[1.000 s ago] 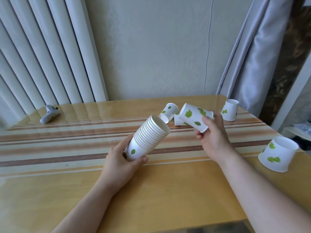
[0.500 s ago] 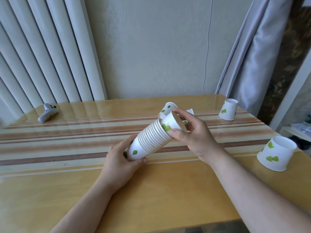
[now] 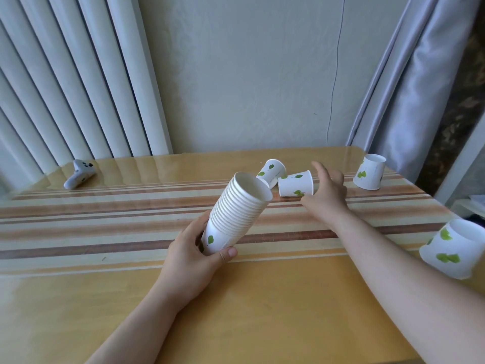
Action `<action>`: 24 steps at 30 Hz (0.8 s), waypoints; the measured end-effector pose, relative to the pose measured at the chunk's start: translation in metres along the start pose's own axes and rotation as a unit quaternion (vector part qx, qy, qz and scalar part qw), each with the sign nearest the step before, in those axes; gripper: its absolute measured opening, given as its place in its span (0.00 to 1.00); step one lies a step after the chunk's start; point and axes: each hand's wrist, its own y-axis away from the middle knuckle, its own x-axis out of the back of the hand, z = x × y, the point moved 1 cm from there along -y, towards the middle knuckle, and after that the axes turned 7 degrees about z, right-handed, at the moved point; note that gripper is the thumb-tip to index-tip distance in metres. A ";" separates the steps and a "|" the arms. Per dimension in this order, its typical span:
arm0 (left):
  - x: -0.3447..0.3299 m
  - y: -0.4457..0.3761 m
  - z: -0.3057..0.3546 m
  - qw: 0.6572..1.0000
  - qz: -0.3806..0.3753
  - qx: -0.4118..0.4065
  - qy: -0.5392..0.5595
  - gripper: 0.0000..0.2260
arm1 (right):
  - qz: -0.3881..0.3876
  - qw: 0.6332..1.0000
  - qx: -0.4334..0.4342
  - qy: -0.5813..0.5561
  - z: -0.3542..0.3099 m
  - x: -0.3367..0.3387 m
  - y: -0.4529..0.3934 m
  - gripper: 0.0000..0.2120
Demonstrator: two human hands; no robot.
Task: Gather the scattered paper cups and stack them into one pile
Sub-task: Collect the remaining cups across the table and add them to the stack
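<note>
The empty, spread right hand is nearer the tipped cup, lying crosswise at its ten o'clock, while the left hand clamps the stack.

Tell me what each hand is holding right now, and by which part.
The left hand grips the stack of paper cups around its closed bottom end, open mouth tilted up and away. The right hand holds nothing; it is open, reaching toward the cup lying on its side.
</note>
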 end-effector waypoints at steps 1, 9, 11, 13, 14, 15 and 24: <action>0.000 0.000 0.000 1.000 -0.001 0.000 0.001 0.33 | -0.016 1.000 0.001 0.026 0.001 -0.004 -0.006 0.44; -0.001 -0.002 -0.002 1.000 -0.002 0.006 -0.004 0.33 | -0.034 0.960 0.175 0.218 0.019 -0.008 -0.018 0.30; -0.001 -0.002 -0.003 1.000 -0.002 0.007 -0.007 0.32 | -0.019 0.948 0.223 0.224 0.020 -0.002 -0.013 0.27; -0.001 -0.002 -0.004 1.000 -0.002 0.008 -0.005 0.31 | -0.010 0.943 0.251 0.217 0.020 0.005 -0.007 0.26; -0.001 -0.002 -0.004 1.000 -0.002 0.007 -0.005 0.31 | -0.013 0.947 0.249 0.204 0.020 0.008 -0.003 0.27; -0.001 -0.002 -0.004 1.000 0.000 0.005 -0.005 0.30 | -0.020 0.954 0.236 0.185 0.018 0.011 0.002 0.27; 0.001 0.001 -0.001 1.000 0.009 -0.009 0.002 0.34 | -0.008 0.957 -0.029 -0.290 0.003 0.030 0.063 0.24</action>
